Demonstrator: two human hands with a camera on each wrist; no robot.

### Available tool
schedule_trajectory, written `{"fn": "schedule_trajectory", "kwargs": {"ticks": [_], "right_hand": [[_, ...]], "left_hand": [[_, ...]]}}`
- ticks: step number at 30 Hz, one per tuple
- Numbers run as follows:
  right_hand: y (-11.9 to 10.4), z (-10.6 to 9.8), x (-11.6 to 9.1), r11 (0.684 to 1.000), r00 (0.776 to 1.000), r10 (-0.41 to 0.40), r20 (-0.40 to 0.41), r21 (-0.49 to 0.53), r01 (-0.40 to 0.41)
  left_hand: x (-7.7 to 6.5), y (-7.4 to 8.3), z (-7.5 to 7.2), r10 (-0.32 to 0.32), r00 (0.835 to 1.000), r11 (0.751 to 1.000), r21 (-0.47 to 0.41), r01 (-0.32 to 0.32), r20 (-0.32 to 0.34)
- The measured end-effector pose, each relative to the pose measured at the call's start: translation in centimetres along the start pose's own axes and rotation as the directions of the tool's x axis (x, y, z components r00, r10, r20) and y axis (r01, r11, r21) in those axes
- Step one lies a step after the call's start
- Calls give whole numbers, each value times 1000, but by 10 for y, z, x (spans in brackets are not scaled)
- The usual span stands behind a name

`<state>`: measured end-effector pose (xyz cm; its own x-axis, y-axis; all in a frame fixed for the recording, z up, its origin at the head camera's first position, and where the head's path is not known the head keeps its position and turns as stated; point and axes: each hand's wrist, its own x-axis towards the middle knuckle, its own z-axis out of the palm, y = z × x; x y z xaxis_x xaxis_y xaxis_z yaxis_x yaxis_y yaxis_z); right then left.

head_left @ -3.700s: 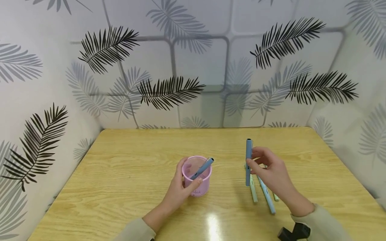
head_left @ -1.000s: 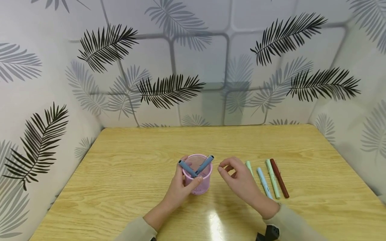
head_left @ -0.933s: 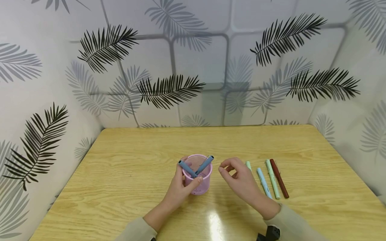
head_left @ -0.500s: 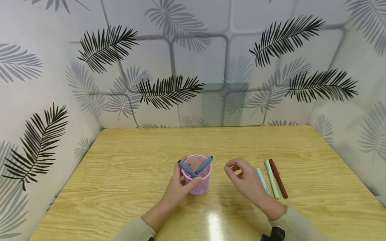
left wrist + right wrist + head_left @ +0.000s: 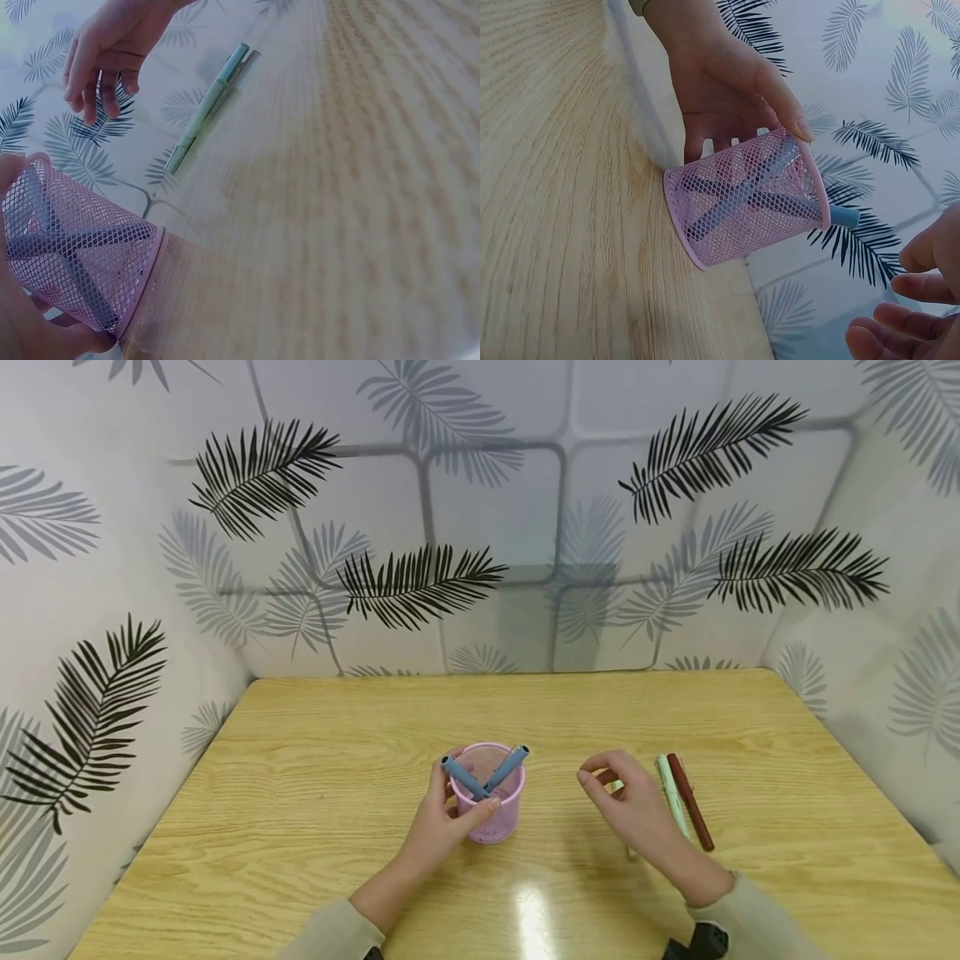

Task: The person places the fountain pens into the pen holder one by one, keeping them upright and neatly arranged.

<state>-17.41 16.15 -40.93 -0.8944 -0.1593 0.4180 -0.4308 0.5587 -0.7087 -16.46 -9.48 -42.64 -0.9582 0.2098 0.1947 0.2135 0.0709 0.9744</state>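
My left hand [image 5: 441, 828] grips a pink mesh pen cup [image 5: 497, 823], thumb on the near side of its rim. Two blue pens lean crosswise inside it, a left one [image 5: 463, 777] and a right one [image 5: 507, 767]. To the cup's right, my right hand [image 5: 636, 806] hovers above the table with loosely curled fingers, holding nothing. Beneath it shows the tip of a light green pen [image 5: 617, 786], mostly hidden. In the left wrist view, a green pen [image 5: 204, 112] lies on the table, apart from the right hand [image 5: 112, 56].
Right of the right hand, another light green pen [image 5: 671, 795] and a dark red pen [image 5: 692, 802] lie side by side on the wooden table [image 5: 337, 735]. Leaf-patterned walls [image 5: 480, 610] stand at the back and sides.
The second blue pen went from my right hand into the cup. Since then the empty right hand has drawn back rightward, covering the light blue pen. The left hand stays on the cup.
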Motion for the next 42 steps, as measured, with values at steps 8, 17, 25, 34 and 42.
{"fn": "schedule_trajectory", "kwargs": {"ticks": [8, 17, 25, 34, 42], "right_hand": [[6, -11, -2, 999, 999, 44, 28, -25, -43], [15, -25, -7, 995, 997, 76, 18, -59, -75], [22, -39, -7, 991, 996, 83, -13, -102, -84], [31, -63, -8, 985, 994, 96, -50, -142, -102], [43, -78, -8, 957, 984, 178, -21, -228, -178]], "left_hand": [[0, -1, 0, 11, 1000, 1000, -14, -11, -7], [0, 1, 0, -7, 1000, 1000, -4, 7, 0], [0, 1, -1, -13, 1000, 1000, 0, 13, -4], [0, 3, -1, -13, 1000, 1000, -10, 13, 1], [0, 1, -1, -30, 1000, 1000, -9, 30, 2]]}}
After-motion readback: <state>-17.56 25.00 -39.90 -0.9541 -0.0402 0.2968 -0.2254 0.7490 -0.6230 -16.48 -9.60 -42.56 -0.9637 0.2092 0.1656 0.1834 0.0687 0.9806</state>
